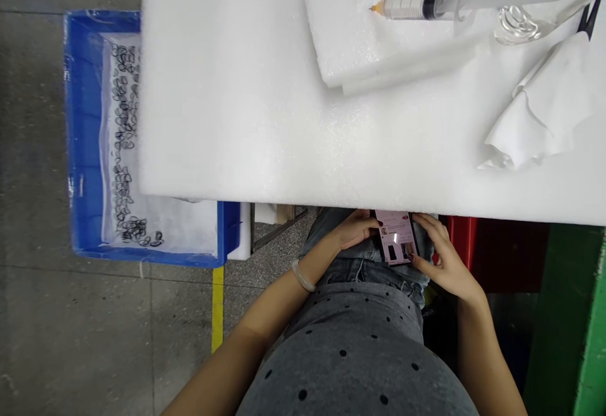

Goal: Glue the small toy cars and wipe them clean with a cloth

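A lit smartphone (396, 239) rests over my lap, just below the edge of the foam-covered table. My left hand (354, 230) is closed on its left edge, thumb at the screen's side. My right hand (442, 253) grips the other side, its thumb at the lower right of the screen and its fingers along the right edge. The table edge partly hides the phone's top. Up on the white foam (227, 106) lies a syringe (426, 0) with an orange tip and black plunger seal, apart from both hands.
A crumpled white cloth (540, 113) lies on the foam at right, near coiled clear tubing (516, 24). At left, a blue bin (85, 151) holds many small black rings (124, 100) on white lining. A red container (461, 239) and a green frame (563, 315) stand at right.
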Demonstrator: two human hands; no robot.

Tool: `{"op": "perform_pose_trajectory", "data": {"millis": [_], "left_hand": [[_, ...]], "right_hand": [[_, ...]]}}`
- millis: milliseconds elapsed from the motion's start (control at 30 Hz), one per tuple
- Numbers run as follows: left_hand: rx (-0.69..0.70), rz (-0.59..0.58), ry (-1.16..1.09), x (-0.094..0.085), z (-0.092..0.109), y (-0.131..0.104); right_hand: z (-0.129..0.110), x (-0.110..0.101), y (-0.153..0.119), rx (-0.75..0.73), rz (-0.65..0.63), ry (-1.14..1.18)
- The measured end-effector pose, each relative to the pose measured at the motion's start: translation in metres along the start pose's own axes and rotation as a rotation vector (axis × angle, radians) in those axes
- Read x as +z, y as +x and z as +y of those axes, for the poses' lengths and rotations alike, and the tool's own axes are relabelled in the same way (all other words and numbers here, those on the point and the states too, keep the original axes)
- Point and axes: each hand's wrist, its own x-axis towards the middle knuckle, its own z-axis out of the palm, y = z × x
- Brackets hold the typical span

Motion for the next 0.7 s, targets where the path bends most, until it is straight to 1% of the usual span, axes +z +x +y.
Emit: {"op": "perform_pose_trajectory", "data": {"millis": [133, 233, 400, 700], "left_hand": [[-0.003, -0.002, 0.004, 0.001, 0.001, -0.001], [-0.004, 0.001, 0.011, 0.0, 0.001, -0.001], [0.002, -0.015, 0.014, 0.0, 0.0, 0.0], [0.008, -0.038, 0.04, -0.005, -0.002, 0.001]], "right_hand": [[-0.002, 0.008, 0.005, 0.002, 0.084, 0.004], [-0.003, 0.013, 0.008, 0.002, 0.122, 0.011], [-0.004, 0.013, 0.008, -0.015, 0.134, 0.001], [-0.003, 0.013, 0.009, 0.01, 0.139, 0.027]]}}
